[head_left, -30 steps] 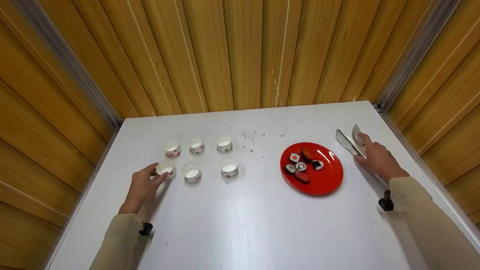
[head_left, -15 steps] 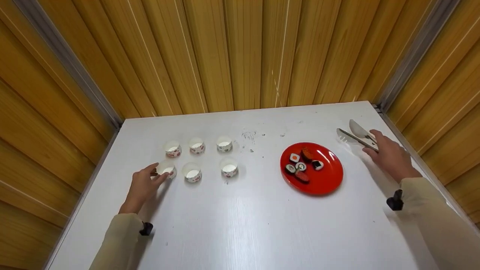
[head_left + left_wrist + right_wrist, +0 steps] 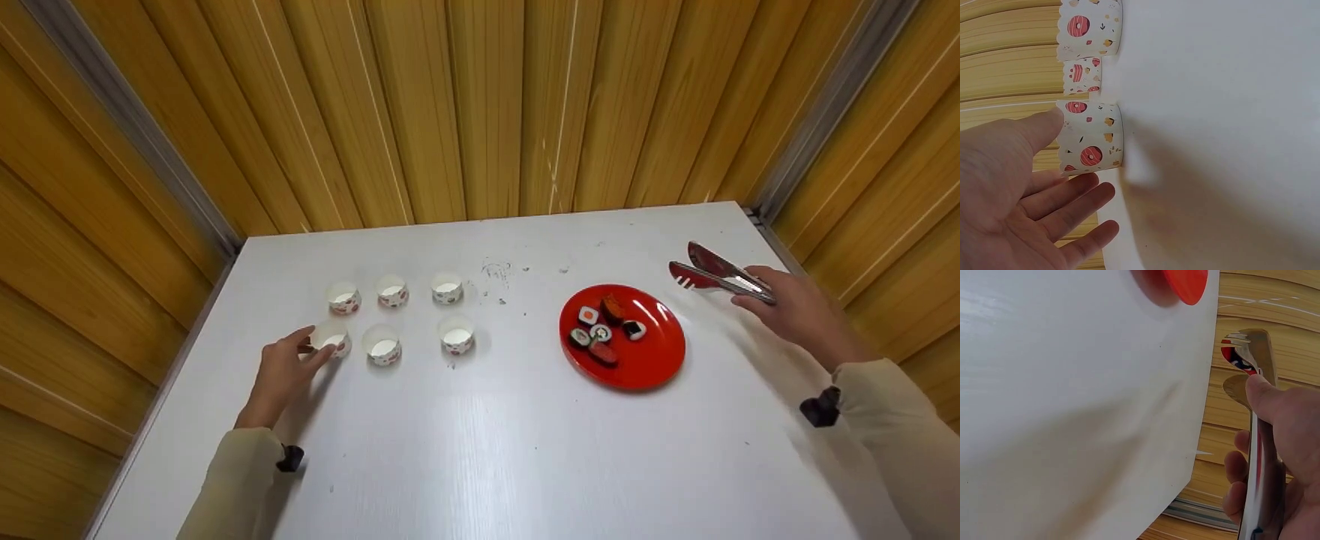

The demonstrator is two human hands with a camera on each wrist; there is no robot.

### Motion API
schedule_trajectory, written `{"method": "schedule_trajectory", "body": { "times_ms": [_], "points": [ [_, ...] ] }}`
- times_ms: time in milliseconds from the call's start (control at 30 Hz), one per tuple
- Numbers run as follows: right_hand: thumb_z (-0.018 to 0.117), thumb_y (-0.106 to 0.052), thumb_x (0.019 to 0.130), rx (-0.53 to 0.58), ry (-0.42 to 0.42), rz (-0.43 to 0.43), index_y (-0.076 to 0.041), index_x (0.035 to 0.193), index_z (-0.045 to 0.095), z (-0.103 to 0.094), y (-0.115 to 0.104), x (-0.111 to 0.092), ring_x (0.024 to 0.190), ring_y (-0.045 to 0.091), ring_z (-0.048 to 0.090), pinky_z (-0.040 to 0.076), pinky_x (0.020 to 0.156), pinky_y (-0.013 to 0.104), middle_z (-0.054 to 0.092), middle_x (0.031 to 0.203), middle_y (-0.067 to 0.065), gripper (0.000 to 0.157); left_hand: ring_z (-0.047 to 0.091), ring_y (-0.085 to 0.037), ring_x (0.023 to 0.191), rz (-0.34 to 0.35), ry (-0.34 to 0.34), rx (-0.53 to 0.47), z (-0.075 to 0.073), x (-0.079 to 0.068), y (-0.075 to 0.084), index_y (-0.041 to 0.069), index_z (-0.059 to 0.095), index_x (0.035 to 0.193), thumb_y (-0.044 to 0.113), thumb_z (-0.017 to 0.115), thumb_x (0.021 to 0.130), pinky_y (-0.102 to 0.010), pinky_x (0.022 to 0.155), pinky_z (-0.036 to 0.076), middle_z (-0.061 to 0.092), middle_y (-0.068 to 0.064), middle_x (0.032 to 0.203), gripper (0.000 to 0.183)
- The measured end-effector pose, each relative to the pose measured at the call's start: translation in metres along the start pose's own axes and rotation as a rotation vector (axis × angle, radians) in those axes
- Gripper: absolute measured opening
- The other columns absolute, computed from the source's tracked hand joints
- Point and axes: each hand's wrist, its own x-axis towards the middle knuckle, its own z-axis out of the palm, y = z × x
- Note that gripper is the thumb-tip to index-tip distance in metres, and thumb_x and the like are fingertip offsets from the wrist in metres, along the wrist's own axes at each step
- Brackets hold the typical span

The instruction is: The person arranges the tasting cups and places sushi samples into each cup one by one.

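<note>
With thumb and fingers on opposite sides, my left hand pinches a white paper baking cup printed with doughnuts. This cup stands upright on the table at the front left of several similar baking cups. Metal serving tongs are in my right hand, held above the table to the right of the red plate. The tongs' two ends, one of them pronged like a fork, stand apart. On the plate lie several small sushi pieces. In the right wrist view, fingers wrap the tongs' handle.
The other baking cups stand in two rows on the white table. Wood-patterned panels rise behind the table and on both sides.
My right hand has lifted the tongs off the table and moved right, turning them so their ends point left. My left hand stays at the same baking cup.
</note>
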Motion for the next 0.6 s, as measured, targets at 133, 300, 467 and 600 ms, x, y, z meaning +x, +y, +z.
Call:
{"method": "schedule_trajectory", "body": {
  "times_ms": [133,300,467,600],
  "points": [
    [0.074,-0.041,0.095,0.020,-0.065,0.021,-0.002,0.133,0.062,-0.006,-0.006,-0.003,0.081,0.029,0.054,0.040,0.061,0.037,0.070,0.097,0.014,0.056,0.065,-0.044,0.116,-0.009,-0.004,-0.006,0.000,0.000,0.000,-0.011,0.052,0.142,0.027,0.073,0.098,-0.055,0.096,0.052,0.065,-0.032,0.127,0.062],
    [0.072,-0.048,0.094,0.016,-0.111,0.004,-0.002,0.134,0.063,-0.010,-0.012,-0.009,0.080,0.028,0.055,0.043,0.061,0.035,0.072,0.101,0.016,0.062,0.064,-0.044,0.118,-0.027,-0.016,-0.009,-0.002,0.000,0.003,-0.011,0.051,0.144,0.027,0.072,0.098,-0.055,0.099,0.051,0.064,-0.032,0.127,0.063],
    [0.073,-0.046,0.095,-0.010,-0.133,-0.029,-0.005,0.134,0.064,-0.013,-0.017,-0.013,0.080,0.027,0.056,0.044,0.061,0.034,0.072,0.105,0.016,0.058,0.063,-0.044,0.119,-0.027,-0.021,-0.003,-0.002,0.001,0.003,-0.010,0.051,0.144,0.027,0.072,0.098,-0.056,0.099,0.050,0.064,-0.032,0.128,0.063],
    [0.075,-0.040,0.094,-0.031,-0.150,-0.050,-0.007,0.133,0.065,-0.014,-0.022,-0.014,0.079,0.025,0.057,0.044,0.061,0.034,0.073,0.101,0.012,0.052,0.064,-0.045,0.118,-0.024,-0.020,-0.002,-0.002,0.001,0.003,-0.011,0.051,0.143,0.027,0.072,0.098,-0.056,0.098,0.051,0.064,-0.032,0.126,0.062]
  ]
}}
